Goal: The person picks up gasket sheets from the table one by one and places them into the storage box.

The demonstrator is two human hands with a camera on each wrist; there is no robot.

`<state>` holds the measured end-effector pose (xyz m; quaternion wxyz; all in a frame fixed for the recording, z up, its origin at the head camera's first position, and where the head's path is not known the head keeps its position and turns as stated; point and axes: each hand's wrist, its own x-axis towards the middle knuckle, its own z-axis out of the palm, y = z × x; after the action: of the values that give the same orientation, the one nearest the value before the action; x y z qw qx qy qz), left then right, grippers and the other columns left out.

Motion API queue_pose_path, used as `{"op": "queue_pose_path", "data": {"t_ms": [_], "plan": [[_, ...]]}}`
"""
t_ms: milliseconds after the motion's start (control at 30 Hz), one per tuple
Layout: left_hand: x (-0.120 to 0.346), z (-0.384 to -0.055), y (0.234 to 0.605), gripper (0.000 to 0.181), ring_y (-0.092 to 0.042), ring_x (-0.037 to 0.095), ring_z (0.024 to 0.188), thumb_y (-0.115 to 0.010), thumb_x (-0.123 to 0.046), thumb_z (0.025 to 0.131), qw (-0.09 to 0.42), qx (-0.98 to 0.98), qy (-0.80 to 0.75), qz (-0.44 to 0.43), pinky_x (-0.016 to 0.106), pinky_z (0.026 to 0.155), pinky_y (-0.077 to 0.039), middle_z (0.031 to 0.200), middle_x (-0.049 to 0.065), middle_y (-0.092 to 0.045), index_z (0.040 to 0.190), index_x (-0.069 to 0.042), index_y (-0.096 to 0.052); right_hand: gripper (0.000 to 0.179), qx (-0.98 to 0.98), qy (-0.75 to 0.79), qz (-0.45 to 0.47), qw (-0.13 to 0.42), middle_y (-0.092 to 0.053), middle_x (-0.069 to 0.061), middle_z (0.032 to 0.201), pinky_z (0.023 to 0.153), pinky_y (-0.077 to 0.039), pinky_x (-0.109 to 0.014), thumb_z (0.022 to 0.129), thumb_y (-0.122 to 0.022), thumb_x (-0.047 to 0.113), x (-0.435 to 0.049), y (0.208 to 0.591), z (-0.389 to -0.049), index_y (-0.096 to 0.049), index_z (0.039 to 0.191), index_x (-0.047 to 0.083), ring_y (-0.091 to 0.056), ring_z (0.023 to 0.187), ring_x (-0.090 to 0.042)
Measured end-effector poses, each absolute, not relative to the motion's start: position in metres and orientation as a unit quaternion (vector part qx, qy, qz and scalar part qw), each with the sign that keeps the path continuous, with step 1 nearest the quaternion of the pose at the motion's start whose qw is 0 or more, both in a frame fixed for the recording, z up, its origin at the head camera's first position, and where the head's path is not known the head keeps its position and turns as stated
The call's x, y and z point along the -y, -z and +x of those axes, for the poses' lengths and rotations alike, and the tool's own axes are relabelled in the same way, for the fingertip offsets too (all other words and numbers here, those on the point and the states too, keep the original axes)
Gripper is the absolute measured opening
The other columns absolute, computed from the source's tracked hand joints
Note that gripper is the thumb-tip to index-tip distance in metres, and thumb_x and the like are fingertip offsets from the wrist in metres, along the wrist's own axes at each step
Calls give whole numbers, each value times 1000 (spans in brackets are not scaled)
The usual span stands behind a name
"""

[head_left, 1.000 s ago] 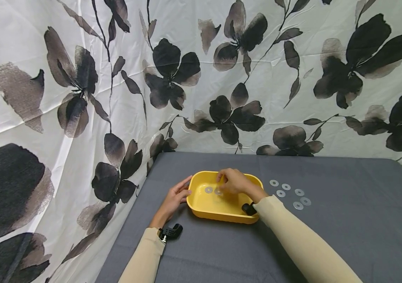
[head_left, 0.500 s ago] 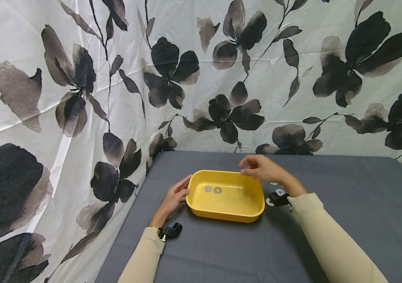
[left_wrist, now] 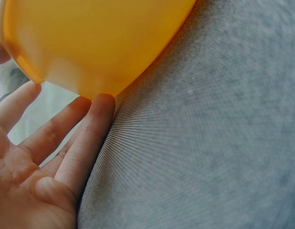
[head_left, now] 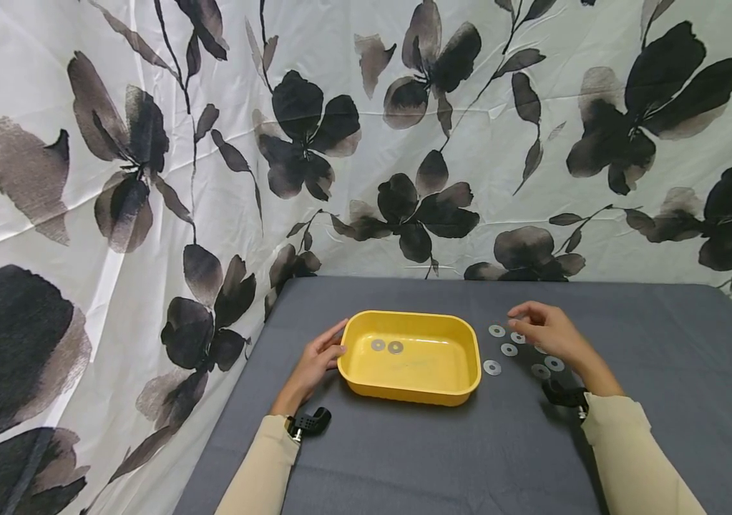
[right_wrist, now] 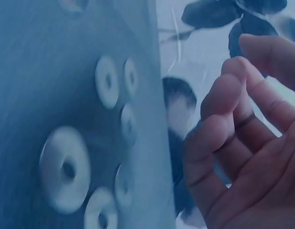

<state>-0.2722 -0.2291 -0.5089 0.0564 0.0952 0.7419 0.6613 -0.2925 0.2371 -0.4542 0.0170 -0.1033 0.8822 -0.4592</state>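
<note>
A white hanging cloth (head_left: 546, 129) with dark flowers stands at the far side and the left, behind a counter (head_left: 423, 458) in grey fabric. Cream sleeves (head_left: 259, 465) enter from the near side. A yellow tray (head_left: 411, 388) sits on the counter, between the two hands. The left hand (head_left: 315, 366) touches the tray's left side, its fingers fairly straight and spread. The right hand (head_left: 551, 336) hangs above the counter right of the tray, fingers loosely bent and pinching nothing. A black device (head_left: 314, 420) is strapped to each wrist. Smallest are flat washers (head_left: 491, 368): seven lie on the counter right of the tray, some partly hidden under the right hand, and two just beside each other inside the tray's left half.
</note>
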Motion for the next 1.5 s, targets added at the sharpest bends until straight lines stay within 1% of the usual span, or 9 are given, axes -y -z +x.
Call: {"op": "queue_pose_path", "data": {"t_ms": [67,167,300,433,567,767,1000,1233,1500], "plan": [[229,-272,509,55,-60,35,130,-59,-17,102,54,-742,-661,94,33,89,-61,153,15,-52,155,-26,-47,37,-882,461,-96,10,-60,-12,81,57,-49,-33,102,-64,24,-245,460,-291,-60,126,-3,-55,65,-24],[229,-272,510,54,-61,35,128,-60,-17,102,53,-742,-662,93,32,88,-61,152,14,-54,154,-28,-49,35,-883,459,-99,-5,-61,-8,78,56,-49,-32,102,-64,19,-258,468,-290,-60,125,-7,-56,63,-20],[229,-273,510,54,-61,36,128,-59,-16,102,53,-740,-664,94,32,88,-61,153,15,-53,154,-29,-48,33,-900,425,-97,-19,-61,-7,75,52,-47,-29,101,-64,15,-272,476,-289,-61,123,-9,-56,60,-17],[230,-274,511,55,-60,37,131,-59,-17,102,53,-741,-663,95,32,89,-61,155,15,-51,154,-28,-47,34,-925,372,-71,-3,-63,-10,78,55,-46,-29,99,-66,19,-282,480,-288,-63,119,-8,-59,64,-18],[231,-274,509,54,-59,36,132,-59,-18,102,51,-744,-660,96,33,89,-61,155,14,-51,154,-29,-48,36,-939,339,-49,16,-66,-8,79,60,-45,-31,98,-68,24,-289,484,-289,-63,116,-6,-60,69,-18],[231,-274,507,55,-59,36,131,-58,-16,102,49,-744,-660,97,31,88,-61,155,13,-51,154,-30,-47,40,-949,312,-32,18,-68,-7,81,63,-43,-31,94,-72,30,-290,487,-294,-65,113,-4,-58,71,-16],[231,-274,508,54,-60,37,131,-58,-16,103,51,-743,-661,96,31,88,-61,154,14,-51,155,-28,-47,38,-947,317,-8,44,-68,-10,83,63,-44,-31,93,-72,27,-287,487,-296,-64,112,-6,-61,71,-18],[230,-275,510,54,-61,38,129,-58,-16,103,54,-741,-662,98,35,90,-61,152,14,-54,154,-29,-47,36,-945,324,-4,44,-68,-10,84,63,-44,-31,93,-71,24,-286,488,-295,-64,110,-7,-61,72,-18],[229,-277,511,54,-60,36,131,-59,-17,102,53,-743,-660,96,34,90,-61,154,14,-52,154,-29,-48,34,-947,320,-6,32,-64,-8,81,62,-42,-31,91,-72,22,-287,492,-296,-60,105,-5,-57,70,-18]]}}
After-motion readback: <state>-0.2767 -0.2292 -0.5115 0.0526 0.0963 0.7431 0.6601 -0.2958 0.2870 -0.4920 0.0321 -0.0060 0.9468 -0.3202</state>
